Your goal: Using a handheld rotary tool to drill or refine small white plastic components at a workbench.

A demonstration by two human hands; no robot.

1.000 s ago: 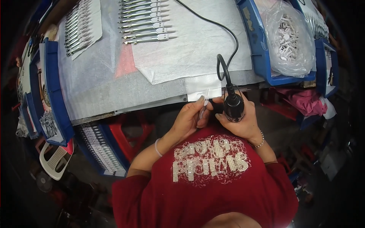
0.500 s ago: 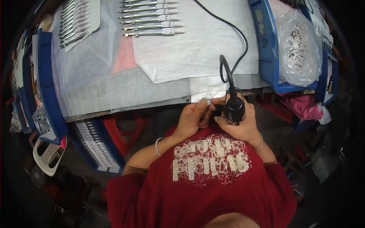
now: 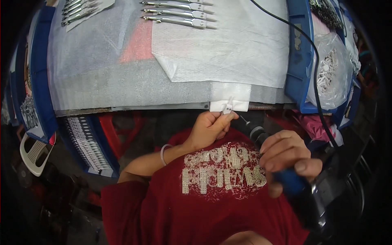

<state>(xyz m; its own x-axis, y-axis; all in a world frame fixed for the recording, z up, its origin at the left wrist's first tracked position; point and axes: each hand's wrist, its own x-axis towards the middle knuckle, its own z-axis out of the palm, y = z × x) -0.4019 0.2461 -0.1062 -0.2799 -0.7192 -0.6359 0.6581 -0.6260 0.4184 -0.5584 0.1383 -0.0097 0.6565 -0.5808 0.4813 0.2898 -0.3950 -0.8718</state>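
Note:
My left hand (image 3: 208, 130) pinches a small white plastic part (image 3: 227, 108) with dark dots like screw holes on its face. The part rests at the table's front edge, over a white pad (image 3: 241, 92). To the right, my right hand (image 3: 288, 153) is wrapped round a corded electric screwdriver (image 3: 302, 200), dark with a blue band and blurred at its rear. The tool lies tilted in front of my shirt. Its thin bit points up and left toward my left fingers, apart from the white part.
Metal instruments with white heads, like drawing compasses (image 3: 179, 20), lie in a row on white sheeting. A blue bin (image 3: 300, 77) at the right holds a bag of small white parts (image 3: 328, 73). The black cord (image 3: 316, 81) crosses that bin. Blue trays (image 3: 41, 77) stand at the left.
My right hand has drawn the screwdriver away from the white part, right and back toward my body, tilting it from upright. The left hand still holds the part. The whole view has shifted.

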